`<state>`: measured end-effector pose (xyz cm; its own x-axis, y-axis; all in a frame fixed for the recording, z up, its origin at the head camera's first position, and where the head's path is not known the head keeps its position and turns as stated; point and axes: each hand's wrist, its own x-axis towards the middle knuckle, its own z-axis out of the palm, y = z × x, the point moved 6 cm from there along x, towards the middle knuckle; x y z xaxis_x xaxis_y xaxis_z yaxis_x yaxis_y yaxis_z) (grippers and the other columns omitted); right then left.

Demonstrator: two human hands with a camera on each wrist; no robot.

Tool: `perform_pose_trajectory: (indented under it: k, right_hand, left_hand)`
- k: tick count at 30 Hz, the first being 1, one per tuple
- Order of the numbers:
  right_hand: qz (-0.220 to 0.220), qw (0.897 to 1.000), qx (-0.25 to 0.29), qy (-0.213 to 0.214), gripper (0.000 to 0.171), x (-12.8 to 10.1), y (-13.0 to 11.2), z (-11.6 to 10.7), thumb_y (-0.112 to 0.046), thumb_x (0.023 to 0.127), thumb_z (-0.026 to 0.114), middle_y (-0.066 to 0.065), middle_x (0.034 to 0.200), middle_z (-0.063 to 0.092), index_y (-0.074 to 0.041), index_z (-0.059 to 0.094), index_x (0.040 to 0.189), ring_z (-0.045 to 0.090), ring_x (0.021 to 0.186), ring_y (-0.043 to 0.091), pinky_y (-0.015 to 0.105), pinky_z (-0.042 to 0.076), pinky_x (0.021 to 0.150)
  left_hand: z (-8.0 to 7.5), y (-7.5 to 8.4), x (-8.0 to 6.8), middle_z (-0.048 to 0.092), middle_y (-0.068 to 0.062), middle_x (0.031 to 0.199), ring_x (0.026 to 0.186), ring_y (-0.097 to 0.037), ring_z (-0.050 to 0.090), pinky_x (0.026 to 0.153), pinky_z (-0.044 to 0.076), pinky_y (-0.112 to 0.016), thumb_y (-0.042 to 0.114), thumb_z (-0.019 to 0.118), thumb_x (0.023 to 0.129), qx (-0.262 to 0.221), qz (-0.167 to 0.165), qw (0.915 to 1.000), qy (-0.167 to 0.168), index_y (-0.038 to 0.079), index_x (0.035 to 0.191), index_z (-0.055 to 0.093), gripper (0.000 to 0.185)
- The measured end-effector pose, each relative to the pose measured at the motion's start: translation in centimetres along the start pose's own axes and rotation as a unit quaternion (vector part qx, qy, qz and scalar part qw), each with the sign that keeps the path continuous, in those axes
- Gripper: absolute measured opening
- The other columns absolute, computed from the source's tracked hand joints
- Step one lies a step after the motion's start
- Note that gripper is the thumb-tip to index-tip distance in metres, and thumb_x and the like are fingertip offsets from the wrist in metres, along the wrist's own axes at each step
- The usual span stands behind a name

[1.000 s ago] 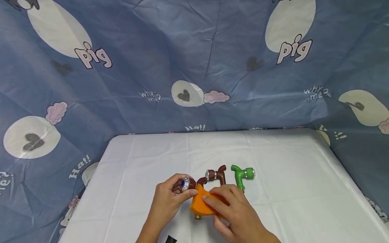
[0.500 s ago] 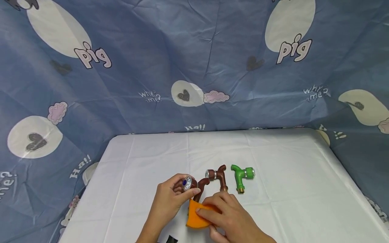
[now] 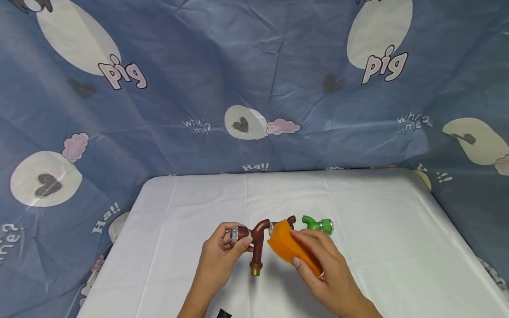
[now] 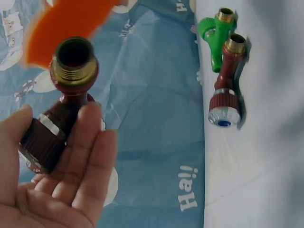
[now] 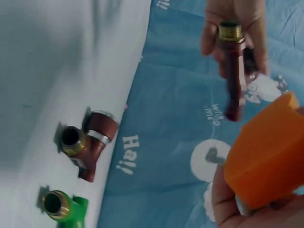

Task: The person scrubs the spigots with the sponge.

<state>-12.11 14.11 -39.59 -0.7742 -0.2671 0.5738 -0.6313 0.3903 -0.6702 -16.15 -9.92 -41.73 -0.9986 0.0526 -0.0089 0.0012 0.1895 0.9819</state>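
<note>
My left hand [image 3: 220, 255] grips a brown faucet [image 3: 257, 244] by its ribbed knob, above the white table. Its spout points up and right, and its brass threaded end hangs down; the left wrist view looks into that threaded opening [image 4: 74, 57]. In my right hand [image 3: 328, 274] is an orange sponge [image 3: 292, 245], pinched between thumb and fingers, just right of the faucet and apart from it. The right wrist view shows the sponge [image 5: 268, 154] close up, with the held faucet [image 5: 233, 76] beyond it.
On the white table [image 3: 191, 207], a second brown faucet [image 4: 228, 78] lies beside a green faucet [image 3: 321, 224]. In the head view the sponge and right hand partly cover both. A small black object [image 3: 224, 313] shows at the bottom edge. A blue printed cloth [image 3: 199, 79] hangs behind.
The sponge came off the held faucet's lower body and moved up and right with my right hand. The left hand turned the faucet, so its whole body and brass end now show.
</note>
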Motion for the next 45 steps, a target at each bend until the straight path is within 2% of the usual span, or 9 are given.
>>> perform_pose_trajectory:
  k: [5, 10, 18, 22, 27, 29, 32, 36, 45]
  right_hand:
    - [0.057, 0.998, 0.011, -0.003, 0.051, -0.2, 1.1, 0.6, -0.005, 0.097, 0.075, -0.001, 0.138, 0.060, -0.016, 0.061, 0.145, 0.064, 0.118, 0.020, 0.024, 0.053, 0.100]
    - [0.044, 0.998, 0.012, -0.041, 0.046, -0.9, 0.8, 1.8, -0.008, 0.097, 0.075, -0.004, 0.137, 0.060, -0.021, 0.065, 0.141, 0.063, 0.116, 0.017, 0.029, 0.056, 0.097]
    - [0.006, 0.996, 0.016, -0.083, 0.045, -1.9, 0.4, 1.8, -0.009, 0.095, 0.077, -0.006, 0.134, 0.062, -0.023, 0.067, 0.137, 0.062, 0.116, 0.015, 0.031, 0.057, 0.095]
    - [0.008, 0.998, 0.023, -0.066, 0.049, -1.6, 0.3, 0.5, -0.005, 0.093, 0.079, -0.002, 0.135, 0.061, -0.020, 0.066, 0.138, 0.061, 0.118, 0.016, 0.025, 0.055, 0.097]
    - [-0.064, 0.997, 0.001, 0.048, 0.037, 0.0, -1.2, -1.5, -0.018, 0.097, 0.077, 0.012, 0.131, 0.062, -0.007, 0.070, 0.132, 0.057, 0.117, 0.023, 0.017, 0.048, 0.101]
    - [-0.109, 0.990, -0.029, 0.082, 0.034, 0.6, -2.0, -1.6, -0.028, 0.102, 0.072, 0.016, 0.128, 0.063, -0.004, 0.072, 0.127, 0.055, 0.116, 0.028, 0.018, 0.044, 0.105]
    - [-0.134, 0.983, -0.087, 0.086, 0.036, 1.2, -2.8, -0.8, -0.037, 0.107, 0.060, 0.016, 0.128, 0.063, -0.008, 0.074, 0.125, 0.053, 0.113, 0.030, 0.019, 0.039, 0.109]
    - [-0.124, 0.978, -0.153, 0.065, 0.037, 1.5, -3.0, 0.3, -0.040, 0.109, 0.052, 0.011, 0.130, 0.064, -0.015, 0.075, 0.123, 0.054, 0.111, 0.028, 0.024, 0.039, 0.106]
    - [-0.072, 0.975, -0.209, 0.035, 0.043, 1.2, -1.1, -0.1, -0.042, 0.109, 0.044, 0.009, 0.126, 0.064, -0.016, 0.077, 0.118, 0.055, 0.111, 0.029, 0.042, 0.042, 0.089]
  left_hand:
    - [0.7, 0.3, -0.1, 0.077, -0.006, 0.102, 0.090, -0.026, 0.073, 0.082, 0.061, -0.031, 0.012, 0.080, 0.095, -0.057, 0.031, 0.9973, -0.035, 0.010, 0.125, 0.062, 0.035]
    - [0.2, 0.9, -0.1, 0.075, -0.014, 0.107, 0.092, -0.027, 0.074, 0.084, 0.062, -0.032, 0.004, 0.076, 0.095, -0.102, 0.065, 0.9922, -0.031, 0.002, 0.128, 0.058, 0.037]
    - [-0.6, 1.3, 0.0, 0.072, -0.018, 0.110, 0.091, -0.028, 0.075, 0.088, 0.061, -0.033, 0.000, 0.072, 0.098, -0.114, 0.089, 0.9893, -0.019, -0.004, 0.130, 0.055, 0.037]
    - [-0.6, 1.5, -0.1, 0.074, -0.012, 0.109, 0.095, -0.025, 0.074, 0.093, 0.057, -0.030, 0.001, 0.076, 0.095, -0.069, 0.107, 0.9919, -0.012, 0.002, 0.129, 0.058, 0.039]
    - [0.1, 1.3, -0.4, 0.076, 0.010, 0.107, 0.097, -0.014, 0.072, 0.097, 0.054, -0.033, 0.014, 0.087, 0.088, 0.055, 0.131, 0.9898, -0.002, 0.023, 0.126, 0.062, 0.047]
    - [0.7, 1.4, -0.6, 0.074, 0.015, 0.107, 0.093, -0.010, 0.070, 0.090, 0.057, -0.033, 0.017, 0.090, 0.085, 0.102, 0.161, 0.9817, -0.001, 0.027, 0.126, 0.063, 0.049]
    - [1.6, 1.9, -0.9, 0.071, 0.016, 0.108, 0.086, -0.006, 0.065, 0.079, 0.058, -0.029, 0.013, 0.091, 0.084, 0.150, 0.227, 0.9623, -0.011, 0.026, 0.126, 0.065, 0.052]
    - [2.3, 2.4, -1.4, 0.069, 0.013, 0.112, 0.086, -0.005, 0.063, 0.075, 0.058, -0.024, 0.003, 0.089, 0.083, 0.170, 0.284, 0.9434, -0.025, 0.022, 0.126, 0.065, 0.053]
    - [2.1, 2.7, -1.6, 0.066, 0.002, 0.123, 0.105, -0.016, 0.069, 0.088, 0.060, -0.029, -0.001, 0.083, 0.088, 0.136, 0.291, 0.9458, -0.046, 0.016, 0.130, 0.065, 0.049]
